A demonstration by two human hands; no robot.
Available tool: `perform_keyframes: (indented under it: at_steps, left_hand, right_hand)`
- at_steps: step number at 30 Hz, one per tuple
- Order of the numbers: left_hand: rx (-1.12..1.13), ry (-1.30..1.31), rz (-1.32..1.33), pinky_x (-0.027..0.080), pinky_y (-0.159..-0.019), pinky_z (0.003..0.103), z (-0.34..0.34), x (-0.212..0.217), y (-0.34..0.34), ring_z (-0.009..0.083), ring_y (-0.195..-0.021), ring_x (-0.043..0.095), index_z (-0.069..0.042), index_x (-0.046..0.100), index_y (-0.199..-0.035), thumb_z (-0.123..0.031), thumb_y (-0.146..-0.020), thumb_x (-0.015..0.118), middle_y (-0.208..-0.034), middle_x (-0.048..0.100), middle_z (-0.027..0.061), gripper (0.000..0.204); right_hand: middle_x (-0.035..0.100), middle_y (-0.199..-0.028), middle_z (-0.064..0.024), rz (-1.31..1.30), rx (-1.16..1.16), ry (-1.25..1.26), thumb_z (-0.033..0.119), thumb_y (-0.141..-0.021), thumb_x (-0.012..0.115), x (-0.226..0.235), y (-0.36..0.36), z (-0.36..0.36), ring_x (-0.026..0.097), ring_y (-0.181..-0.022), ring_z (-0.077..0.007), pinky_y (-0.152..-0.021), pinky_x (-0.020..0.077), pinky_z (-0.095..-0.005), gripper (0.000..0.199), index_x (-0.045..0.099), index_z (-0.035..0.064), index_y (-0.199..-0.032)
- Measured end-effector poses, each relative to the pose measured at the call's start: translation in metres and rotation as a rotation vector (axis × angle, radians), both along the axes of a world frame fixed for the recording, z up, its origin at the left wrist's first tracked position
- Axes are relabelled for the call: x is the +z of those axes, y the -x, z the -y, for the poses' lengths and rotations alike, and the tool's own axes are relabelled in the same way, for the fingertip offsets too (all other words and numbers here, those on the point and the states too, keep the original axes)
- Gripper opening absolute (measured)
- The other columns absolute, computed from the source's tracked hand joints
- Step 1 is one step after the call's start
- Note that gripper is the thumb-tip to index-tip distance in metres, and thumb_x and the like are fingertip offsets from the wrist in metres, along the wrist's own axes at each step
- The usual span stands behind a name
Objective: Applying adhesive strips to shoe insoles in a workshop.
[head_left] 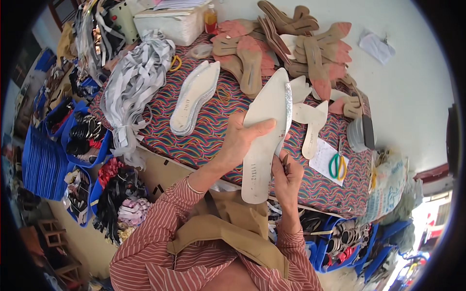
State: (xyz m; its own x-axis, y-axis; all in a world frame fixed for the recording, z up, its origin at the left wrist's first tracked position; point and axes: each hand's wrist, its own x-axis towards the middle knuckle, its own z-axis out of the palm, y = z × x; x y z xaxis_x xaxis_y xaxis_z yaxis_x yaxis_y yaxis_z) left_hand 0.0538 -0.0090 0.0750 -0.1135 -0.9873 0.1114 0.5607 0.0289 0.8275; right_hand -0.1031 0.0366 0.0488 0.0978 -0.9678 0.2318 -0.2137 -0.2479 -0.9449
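Clock positions are read from the centre of the white sole [262, 150], which is held above the near part of a patterned tablecloth [189, 150], toe at 12 to 1 o'clock, heel at 6. The left hand [241, 138] grasps it at the 10 o'clock edge, thumb flat on the face; the fingers behind are hidden. A silvery strip [288, 104] follows the edge from 1 to 3 o'clock and leads into the bent fingers of the right hand [287, 174], which is closed on it at 4 o'clock. A small dark item shows between those fingers; its kind cannot be determined. A stack of white soles [195, 99] lies at 10 o'clock, a bundle of pale strips [136, 82] beyond it. Brown-and-pink soles [251, 68] occupy 12 to 1. Scissors [338, 166] rest on white paper [320, 159] between 3 and 4.
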Motion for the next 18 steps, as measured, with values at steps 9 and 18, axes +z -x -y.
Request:
perform_keyframes:
  at_steps: [9,18]
  left_hand:
    - [-0.033,0.077,0.183,0.058,-0.067,0.029,0.023,-0.005,0.02,0.0224,-0.076,0.07,0.006,0.059,-0.117,-0.008,-0.09,0.058,-0.093,0.071,0.0202,0.031]
    - [0.007,-0.09,0.002,0.056,-0.066,0.029,0.001,-0.032,0.057,0.0198,-0.073,0.068,0.006,0.058,-0.116,-0.014,-0.093,0.057,-0.092,0.071,0.0164,0.031]
  right_hand:
    - [0.053,-0.068,0.0012,0.104,0.008,-0.039,0.003,-0.092,0.058,-0.003,0.015,0.014,0.038,-0.059,-0.0068,-0.053,0.0343,-0.0206,0.023,0.067,-0.0089,-0.109]
    - [0.052,-0.065,0.0017,0.042,-0.141,0.183,0.005,-0.091,0.061,-0.01,0.029,0.034,0.038,-0.058,-0.0081,-0.051,0.0337,-0.021,0.016,0.07,-0.0041,-0.101]
